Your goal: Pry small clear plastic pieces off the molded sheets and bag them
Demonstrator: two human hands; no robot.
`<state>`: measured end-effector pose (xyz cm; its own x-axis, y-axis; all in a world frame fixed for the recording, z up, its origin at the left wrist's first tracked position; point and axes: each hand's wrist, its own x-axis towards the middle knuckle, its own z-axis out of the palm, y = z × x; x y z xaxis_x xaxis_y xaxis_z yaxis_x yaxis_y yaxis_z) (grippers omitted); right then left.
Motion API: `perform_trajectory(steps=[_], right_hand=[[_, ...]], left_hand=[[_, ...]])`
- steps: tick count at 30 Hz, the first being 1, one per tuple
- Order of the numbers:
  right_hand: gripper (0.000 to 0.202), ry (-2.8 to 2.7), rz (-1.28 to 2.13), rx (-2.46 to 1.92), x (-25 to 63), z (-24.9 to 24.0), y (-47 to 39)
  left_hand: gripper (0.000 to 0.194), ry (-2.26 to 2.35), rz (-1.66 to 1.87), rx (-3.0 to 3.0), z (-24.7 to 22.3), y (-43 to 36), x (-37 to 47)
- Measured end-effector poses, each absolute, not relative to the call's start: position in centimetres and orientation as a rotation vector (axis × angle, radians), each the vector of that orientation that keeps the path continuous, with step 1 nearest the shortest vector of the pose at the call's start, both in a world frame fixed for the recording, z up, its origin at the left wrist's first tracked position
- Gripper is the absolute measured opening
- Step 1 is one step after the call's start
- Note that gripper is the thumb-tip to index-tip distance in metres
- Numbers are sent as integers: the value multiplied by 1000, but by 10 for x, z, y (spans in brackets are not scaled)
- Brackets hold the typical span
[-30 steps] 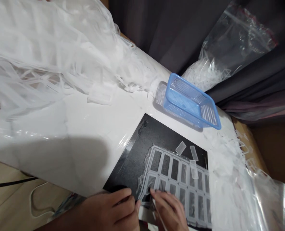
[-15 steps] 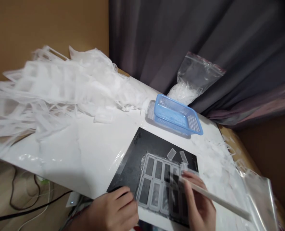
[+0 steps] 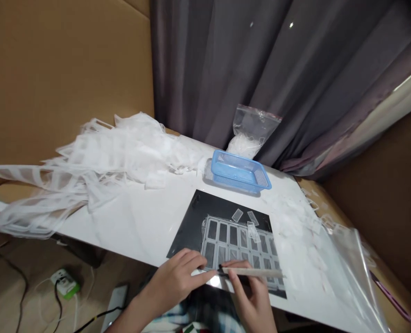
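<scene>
A black board (image 3: 187, 226) lies on the white table near its front edge. On it rests a translucent sheet (image 3: 222, 236) with rows of rectangular frames, and a few small clear rectangular pieces (image 3: 237, 215) lie at its far side. My left hand (image 3: 179, 282) is at the board's near left edge, fingers curled and thumb stretched along the sheet's near edge; whether it pinches anything is hidden. My right hand (image 3: 250, 291) is closed on a flat pale stick (image 3: 260, 272), which lies across its fingers over the near edge of the sheet.
A blue basket (image 3: 240, 171) stands behind the board, with a zip bag of white scraps (image 3: 248, 134) behind it. White mesh sheets (image 3: 122, 152) are heaped at the left. Clear film (image 3: 344, 259) and scraps lie at the right. A power strip (image 3: 65, 283) is on the floor.
The view has tilted up and shifted. My right hand has moved with the stick from over the sheet's middle to its near edge, closer to my left hand, whose thumb now stretches out.
</scene>
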<state>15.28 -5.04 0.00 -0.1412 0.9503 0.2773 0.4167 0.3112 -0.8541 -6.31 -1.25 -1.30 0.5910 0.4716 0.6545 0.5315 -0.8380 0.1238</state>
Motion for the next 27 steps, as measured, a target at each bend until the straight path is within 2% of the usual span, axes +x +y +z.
perform_trajectory(steps=[5,13,19,22,27], right_hand=[[21,-1810,662,-1250,152,1,-55],[33,-1979,69,-1199,154,-33,-52],[31,-1610,-102,-1366,195,5,-18],[33,-1400,-42,-1462,204,16,-13],[29,-1386,429,-1363,196,-2,-19]], left_hand=[[30,-876,-1030,-2769,-9,-14,-64],[34,-956,-969,-2832,-11,-15,-65],[37,-989,-917,-2872,-10,-16,-67],[38,-968,-928,-2854,-12,-16,-67],[40,-921,-979,-2723,-13,-15,-62]])
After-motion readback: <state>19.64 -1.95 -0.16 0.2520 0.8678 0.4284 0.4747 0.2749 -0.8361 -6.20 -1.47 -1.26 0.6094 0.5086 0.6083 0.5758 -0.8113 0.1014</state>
